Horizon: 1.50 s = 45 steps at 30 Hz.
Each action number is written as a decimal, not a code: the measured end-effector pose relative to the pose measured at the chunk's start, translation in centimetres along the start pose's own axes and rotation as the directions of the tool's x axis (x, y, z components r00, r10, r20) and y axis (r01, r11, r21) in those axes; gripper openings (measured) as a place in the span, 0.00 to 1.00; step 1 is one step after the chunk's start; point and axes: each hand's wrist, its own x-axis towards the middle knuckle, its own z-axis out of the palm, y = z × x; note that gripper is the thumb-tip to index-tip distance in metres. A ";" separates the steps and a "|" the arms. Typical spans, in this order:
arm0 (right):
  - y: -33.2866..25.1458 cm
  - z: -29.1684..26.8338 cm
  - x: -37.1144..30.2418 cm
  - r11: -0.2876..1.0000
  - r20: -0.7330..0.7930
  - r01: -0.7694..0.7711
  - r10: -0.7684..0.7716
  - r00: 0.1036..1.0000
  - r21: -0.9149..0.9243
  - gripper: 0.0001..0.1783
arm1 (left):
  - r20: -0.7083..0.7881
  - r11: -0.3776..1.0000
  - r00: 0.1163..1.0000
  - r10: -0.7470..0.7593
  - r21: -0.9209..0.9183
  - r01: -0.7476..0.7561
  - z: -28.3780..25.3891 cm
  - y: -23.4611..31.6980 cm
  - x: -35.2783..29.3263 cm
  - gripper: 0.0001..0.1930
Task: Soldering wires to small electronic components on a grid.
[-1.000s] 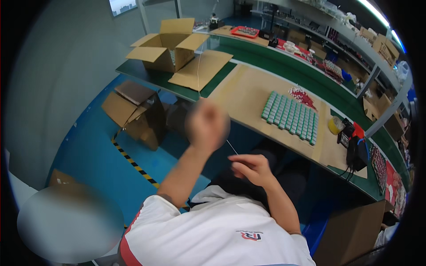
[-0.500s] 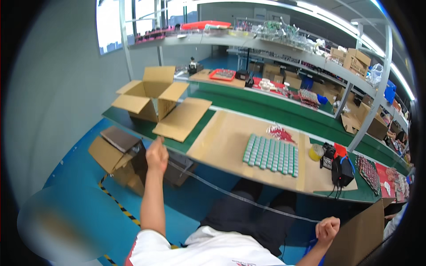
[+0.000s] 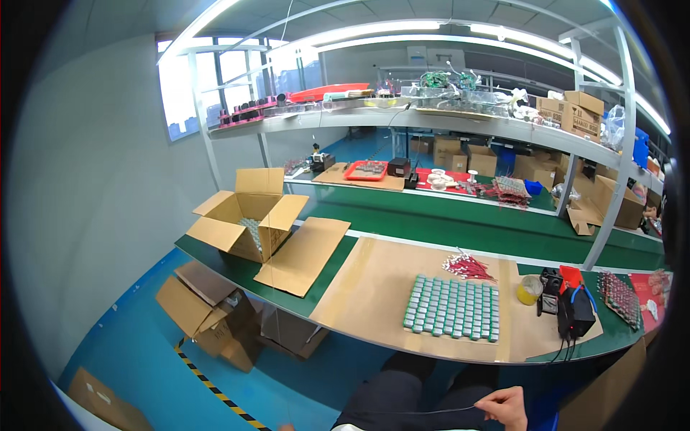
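Observation:
Low in front of my lap, my right hand (image 3: 505, 408) is closed in a pinch on one end of a long, thin, pale strip (image 3: 431, 411). The strip runs leftward across my dark trousers. Only a sliver of my left hand (image 3: 286, 427) shows at the lower edge; its fingers are hidden. Nearest on the bench is a block of grey-and-white cylindrical cells with green edges (image 3: 451, 309), standing in rows on a brown cardboard sheet (image 3: 359, 298). Behind it lies a pile of red wires with white ends (image 3: 468, 266).
An open cardboard box (image 3: 248, 223) stands at the bench's left, with a loose flap (image 3: 305, 255) beside it. A yellow-rimmed jar (image 3: 530, 289) and a black device (image 3: 576, 314) sit right. More boxes (image 3: 208, 309) stand on the floor below. A shelf (image 3: 345, 115) crosses above.
The view has tilted up. Both hands now appear lower; my left hand has dropped almost out of the picture. My right hand still grips the strip.

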 end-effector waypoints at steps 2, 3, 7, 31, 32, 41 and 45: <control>0.0 2.0 1.0 1.000 0.031 -0.018 0.017 0.999 0.026 0.05 | -0.082 0.993 0.990 0.116 0.035 -0.113 0.1 1.2 0.2 0.13; -0.3 3.2 1.3 0.999 0.051 -0.023 0.022 0.998 0.030 0.06 | -0.117 0.984 0.978 0.175 0.058 -0.169 0.2 1.9 0.2 0.13; -1.9 6.6 3.8 0.981 0.201 0.133 -0.103 0.974 -0.143 0.10 | -0.227 0.916 0.894 0.385 0.215 -0.340 -1.4 2.4 -2.7 0.13; -1.5 4.0 8.3 0.954 0.108 0.270 -0.257 0.960 -0.129 0.07 | 0.946 0.692 -0.253 0.202 -0.321 -0.647 8.1 35.5 -43.6 0.11; -1.6 4.4 8.6 0.934 0.122 0.324 -0.308 0.944 -0.152 0.06 | 0.958 0.728 -0.226 0.176 -0.281 -0.625 8.2 36.3 -44.6 0.09; -1.7 -3.0 11.9 0.961 -0.411 0.079 0.038 0.911 0.263 0.11 | 0.827 0.710 0.076 0.557 -0.428 -0.559 12.4 42.4 -42.2 0.05; -1.4 -9.9 15.1 0.773 -0.675 0.324 0.176 0.717 0.545 0.22 | 0.677 0.699 0.348 0.648 -0.348 -0.624 16.5 50.7 -38.5 0.11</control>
